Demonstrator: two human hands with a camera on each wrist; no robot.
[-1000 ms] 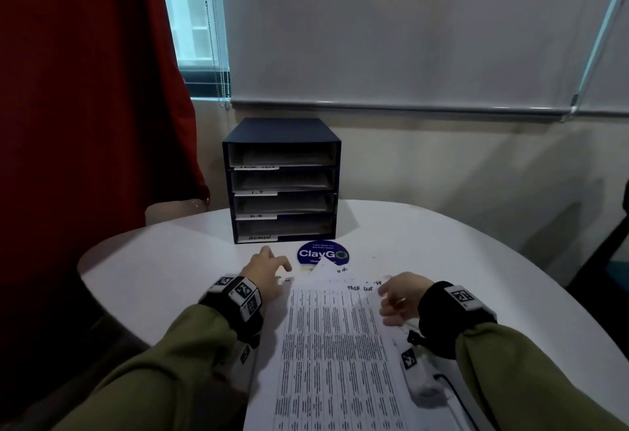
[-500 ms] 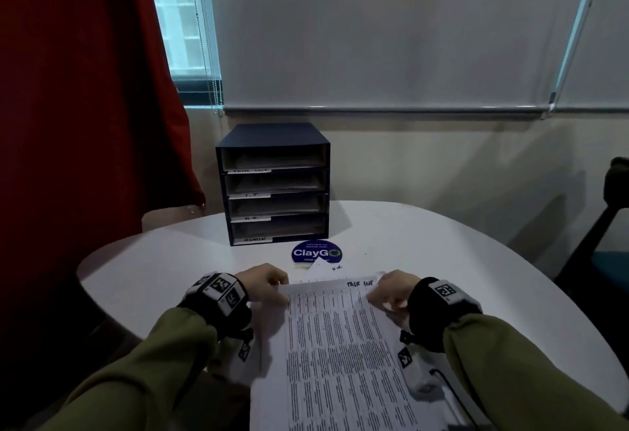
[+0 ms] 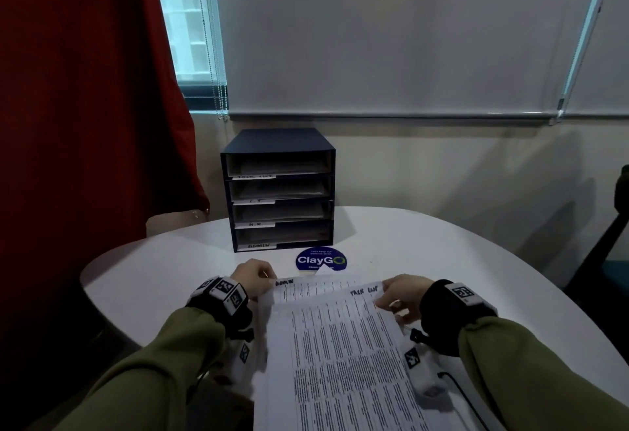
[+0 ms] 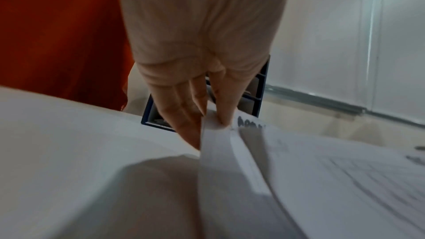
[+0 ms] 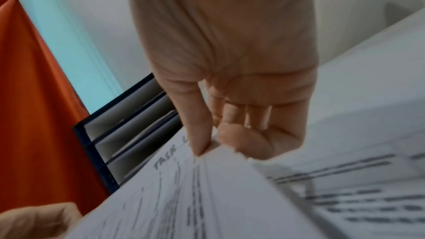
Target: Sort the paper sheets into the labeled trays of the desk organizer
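A dark blue desk organizer (image 3: 279, 144) with labeled trays TASK LIST, I.T., H.R. and ADMIN stands at the table's back; papers lie in its trays. Before me lies a stack of printed sheets. My right hand (image 3: 396, 294) pinches the far right corner of the top sheet (image 3: 340, 345), marked TASK LIST (image 5: 165, 157), between thumb and fingers (image 5: 200, 144). My left hand (image 3: 253, 277) pinches the far left corner of the sheet beneath (image 3: 306, 289), marked ADMIN, with fingers (image 4: 224, 114) above and below its edge. The organizer (image 4: 260, 86) (image 5: 128, 124) shows behind both hands.
A round blue ClayGo sticker (image 3: 320, 259) sits on the white table (image 3: 459, 253) between organizer and papers. A red curtain (image 3: 85, 107) hangs at the left. A dark chair (image 3: 612, 226) stands at the right edge. A black cable (image 3: 459, 393) runs by my right wrist.
My left hand came back from the table near the sticker and took the sheets' far left corner. The top sheet shifted toward me, uncovering the ADMIN heading below.
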